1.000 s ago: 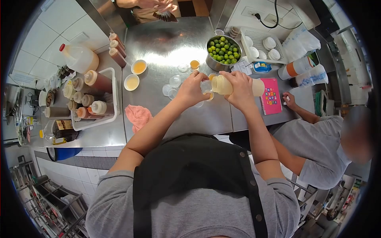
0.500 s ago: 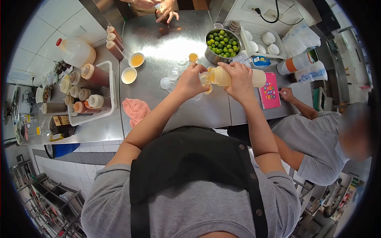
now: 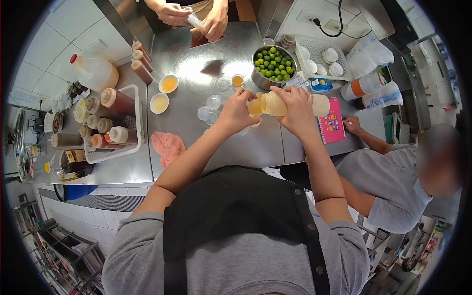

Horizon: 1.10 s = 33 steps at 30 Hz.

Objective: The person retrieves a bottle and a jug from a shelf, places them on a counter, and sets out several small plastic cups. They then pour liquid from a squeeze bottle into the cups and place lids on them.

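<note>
My right hand [image 3: 296,105] is wrapped round a pale yellow bottle [image 3: 320,105], which lies nearly sideways with its mouth toward the left. At that mouth my left hand [image 3: 236,112] holds a small clear cup [image 3: 254,106] with yellowish liquid in it. Just left of my left hand, several small clear cups or lids [image 3: 213,102] stand on the steel table [image 3: 246,152]. A small cup of orange liquid [image 3: 238,80] is beyond my hands. Two white bowls of yellow liquid, one farther [image 3: 168,84] and one nearer [image 3: 159,103], sit to the left.
Behind my right hand is a pot of green limes [image 3: 274,64]. A pink notebook [image 3: 332,120] lies at the right, beside a co-worker's hand. A pink cloth [image 3: 168,148] and a basket of sauce bottles [image 3: 140,142] are at the left. Another person's hands [image 3: 209,22] work across the table.
The liquid in the cup at the bottle's mouth looks fuller. Across the table, the other person's hands have shifted and now show a clear bag or tube and a dark red piece. My view has moved slightly.
</note>
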### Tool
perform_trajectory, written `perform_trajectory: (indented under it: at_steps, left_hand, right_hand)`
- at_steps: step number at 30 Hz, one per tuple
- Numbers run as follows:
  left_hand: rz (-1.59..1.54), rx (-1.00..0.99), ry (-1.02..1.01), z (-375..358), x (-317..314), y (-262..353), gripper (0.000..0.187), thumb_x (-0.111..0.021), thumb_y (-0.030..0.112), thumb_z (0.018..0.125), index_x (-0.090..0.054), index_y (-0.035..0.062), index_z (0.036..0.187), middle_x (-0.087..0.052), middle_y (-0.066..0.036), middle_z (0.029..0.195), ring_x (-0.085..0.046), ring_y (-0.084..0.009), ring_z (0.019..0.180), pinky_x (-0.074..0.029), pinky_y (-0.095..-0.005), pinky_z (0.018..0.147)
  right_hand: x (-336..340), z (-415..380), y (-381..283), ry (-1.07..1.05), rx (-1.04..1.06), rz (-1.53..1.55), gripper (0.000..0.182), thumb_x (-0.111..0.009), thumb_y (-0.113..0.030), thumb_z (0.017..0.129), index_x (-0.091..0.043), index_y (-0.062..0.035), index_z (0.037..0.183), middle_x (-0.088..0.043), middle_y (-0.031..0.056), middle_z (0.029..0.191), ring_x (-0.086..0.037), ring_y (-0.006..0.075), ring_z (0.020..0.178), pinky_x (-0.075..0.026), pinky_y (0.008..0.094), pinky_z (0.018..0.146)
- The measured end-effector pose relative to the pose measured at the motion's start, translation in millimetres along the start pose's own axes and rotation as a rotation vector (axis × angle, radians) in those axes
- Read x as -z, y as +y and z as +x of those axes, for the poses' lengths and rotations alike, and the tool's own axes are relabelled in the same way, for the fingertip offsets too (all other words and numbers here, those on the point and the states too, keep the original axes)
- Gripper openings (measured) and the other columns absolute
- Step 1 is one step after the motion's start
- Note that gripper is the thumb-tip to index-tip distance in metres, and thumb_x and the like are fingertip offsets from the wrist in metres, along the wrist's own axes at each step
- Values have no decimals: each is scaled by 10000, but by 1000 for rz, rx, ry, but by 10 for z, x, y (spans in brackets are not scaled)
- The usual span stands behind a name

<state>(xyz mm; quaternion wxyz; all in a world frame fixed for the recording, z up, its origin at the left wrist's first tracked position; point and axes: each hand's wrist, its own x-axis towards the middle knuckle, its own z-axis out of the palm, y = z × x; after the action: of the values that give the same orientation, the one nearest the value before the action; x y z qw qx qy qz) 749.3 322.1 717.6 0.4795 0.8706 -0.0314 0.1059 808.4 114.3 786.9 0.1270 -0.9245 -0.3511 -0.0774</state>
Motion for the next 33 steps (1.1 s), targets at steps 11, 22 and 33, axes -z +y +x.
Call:
perform_trajectory:
  at_steps: [11, 22, 33]
  left_hand:
    - [-60, 4, 19, 33, 4, -3, 462, -898, 135, 690, -675, 24, 1079, -633, -100, 1068, -657, -161, 682, -573, -297, 630]
    - [84, 149, 14, 113, 256, -404, 509, -880, 205, 680, -658, 60, 1114, -657, -125, 1100, -686, -298, 1004, -574, -422, 873]
    - [448, 278, 47, 336, 748, -1270, 493, -840, 193, 716, -642, 61, 1148, -653, -167, 1170, -685, -355, 1075, -568, -458, 905]
  right_hand:
    - [-33, -22, 96, -62, -93, 220, 816, -855, -87, 609, -633, -250, 1377, -612, 59, 1160, -582, 278, 1162, -376, 467, 1047]
    - [-245, -278, 257, -12, -229, 665, 759, -809, -96, 602, -649, -172, 1340, -677, 135, 1133, -654, 361, 1097, -521, 438, 973]
    - [-289, -473, 301, 33, -273, 724, 753, -797, -70, 603, -641, -98, 1339, -680, 136, 1184, -660, 347, 1125, -516, 413, 1008]
